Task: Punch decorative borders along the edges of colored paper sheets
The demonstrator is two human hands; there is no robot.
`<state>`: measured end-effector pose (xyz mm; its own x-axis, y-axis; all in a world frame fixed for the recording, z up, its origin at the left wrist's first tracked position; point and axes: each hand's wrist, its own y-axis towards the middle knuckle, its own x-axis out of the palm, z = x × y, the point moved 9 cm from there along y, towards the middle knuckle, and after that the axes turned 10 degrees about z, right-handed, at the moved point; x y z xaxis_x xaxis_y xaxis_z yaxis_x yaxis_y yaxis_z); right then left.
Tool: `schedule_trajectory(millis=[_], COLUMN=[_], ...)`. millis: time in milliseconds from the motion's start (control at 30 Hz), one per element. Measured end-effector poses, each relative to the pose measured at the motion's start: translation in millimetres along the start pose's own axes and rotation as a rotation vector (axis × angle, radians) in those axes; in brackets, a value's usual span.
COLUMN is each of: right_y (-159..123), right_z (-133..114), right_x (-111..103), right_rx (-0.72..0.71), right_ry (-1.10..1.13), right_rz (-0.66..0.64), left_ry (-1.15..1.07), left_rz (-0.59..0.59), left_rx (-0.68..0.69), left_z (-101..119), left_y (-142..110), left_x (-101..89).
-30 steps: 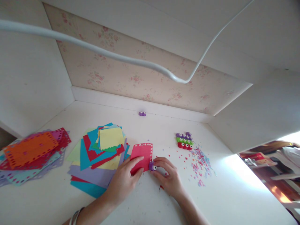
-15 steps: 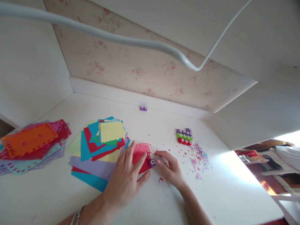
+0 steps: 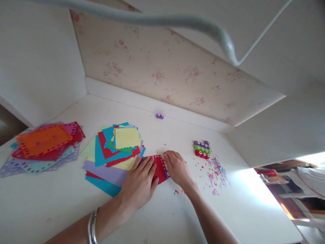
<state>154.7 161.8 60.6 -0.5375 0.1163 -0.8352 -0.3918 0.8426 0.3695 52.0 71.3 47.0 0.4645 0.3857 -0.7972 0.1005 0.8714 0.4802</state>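
Note:
A red sheet of paper (image 3: 159, 166) with small holes punched along its far edge lies on the white table. My left hand (image 3: 140, 181) rests on the sheet's left part, palm down, fingers stretched out. At the sheet's right edge sits a small purple craft punch (image 3: 166, 175), partly hidden by my right hand (image 3: 177, 169). The fingers of that hand are bent over the punch. Small red paper bits (image 3: 176, 192) lie just in front of it.
Left of my hands is a pile of coloured paper (image 3: 127, 138); farther left lie punched sheets (image 3: 44, 140). Several purple, green and red craft punches (image 3: 202, 149) stand at the right beside scattered confetti (image 3: 217, 173). Two purple punches (image 3: 159, 116) stand near the back wall. A white cable (image 3: 177, 21) crosses above.
My right hand has moved from beside the purple punch onto it, fingers now over it. My left hand still holds the paper down. The whole view has shifted slightly.

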Motion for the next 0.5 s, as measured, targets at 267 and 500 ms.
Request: schedule_trajectory(millis=[267,500], right_y=[-10.5,-9.2], right_z=[6.8,5.7], right_x=[-2.9,-0.1], right_rx=[0.008,0.023], right_ry=[-0.084,-0.059], right_rz=[-0.021,-0.024], left_ry=[-0.011,-0.048], left_rz=[-0.003,-0.018], left_rx=[0.003,0.020], left_z=[1.3,4.7], left_y=[-3.6,-3.0], left_x=[4.2,5.3])
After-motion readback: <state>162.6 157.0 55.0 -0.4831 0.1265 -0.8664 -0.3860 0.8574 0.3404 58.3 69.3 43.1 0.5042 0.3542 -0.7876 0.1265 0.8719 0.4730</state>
